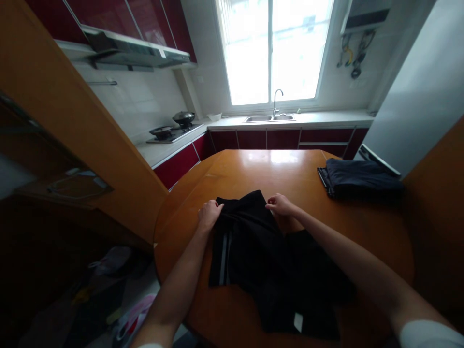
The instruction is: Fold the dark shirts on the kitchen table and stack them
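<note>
A black garment (261,256) with grey side stripes lies spread on a round wooden table (275,174) in front of me. My left hand (209,213) is closed on the garment's left edge near its far end. My right hand (280,204) pinches the cloth at the far right corner of the same fold. Both forearms reach over the table from the near side, and the right one lies across the garment's lower part.
A folded dark garment (358,178) sits at the table's far right. Behind are a red kitchen counter with a sink (270,118), a stove with pans (174,130) and a bright window. An orange cabinet stands at left; clothes lie on the floor (119,295).
</note>
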Tool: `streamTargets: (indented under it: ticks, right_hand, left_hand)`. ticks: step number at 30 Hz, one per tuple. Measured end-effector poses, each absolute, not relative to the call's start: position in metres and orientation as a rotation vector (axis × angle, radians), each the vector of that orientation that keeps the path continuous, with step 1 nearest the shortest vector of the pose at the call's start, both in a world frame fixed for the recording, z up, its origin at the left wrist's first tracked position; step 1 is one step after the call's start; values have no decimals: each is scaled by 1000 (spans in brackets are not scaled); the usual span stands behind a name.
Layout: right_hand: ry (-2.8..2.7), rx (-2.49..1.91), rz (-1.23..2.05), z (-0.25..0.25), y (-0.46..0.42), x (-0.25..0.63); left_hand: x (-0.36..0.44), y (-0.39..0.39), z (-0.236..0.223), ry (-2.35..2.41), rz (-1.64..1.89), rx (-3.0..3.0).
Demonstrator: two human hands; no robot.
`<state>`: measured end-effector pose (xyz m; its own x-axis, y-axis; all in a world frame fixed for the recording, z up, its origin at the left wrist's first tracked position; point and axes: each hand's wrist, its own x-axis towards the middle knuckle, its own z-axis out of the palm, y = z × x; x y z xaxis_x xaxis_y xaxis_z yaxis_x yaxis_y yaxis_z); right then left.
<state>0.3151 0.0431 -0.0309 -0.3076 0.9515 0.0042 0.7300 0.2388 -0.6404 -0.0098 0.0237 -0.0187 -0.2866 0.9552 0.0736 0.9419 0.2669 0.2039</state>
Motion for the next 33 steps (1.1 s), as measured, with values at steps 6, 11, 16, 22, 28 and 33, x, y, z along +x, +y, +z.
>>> streamTargets:
  ticks: [6, 11, 16, 22, 28, 33]
  right_hand:
    - [-2119, -1578, 807, -29, 27, 268]
    - [-1843, -1439, 1239, -30, -9, 289]
    - [-1662, -1507, 1369, 17, 17, 347]
    - [-1482, -1338, 470, 116, 133, 365]
    - [-1693, -1321, 338, 88, 116, 387]
    - [-1779, -1638, 398, 16, 51, 435]
  left_hand:
    - [-22, 44, -37, 2326, 546, 1905]
    - [-28, 42, -42, 1776, 611, 2023]
    - [-2, 70, -5, 1410, 516, 2125]
    - [79, 179, 105, 1896, 1271, 1969]
    - [99, 144, 87, 1540, 1309, 2370]
    - [51, 35, 9, 1420, 749, 2423]
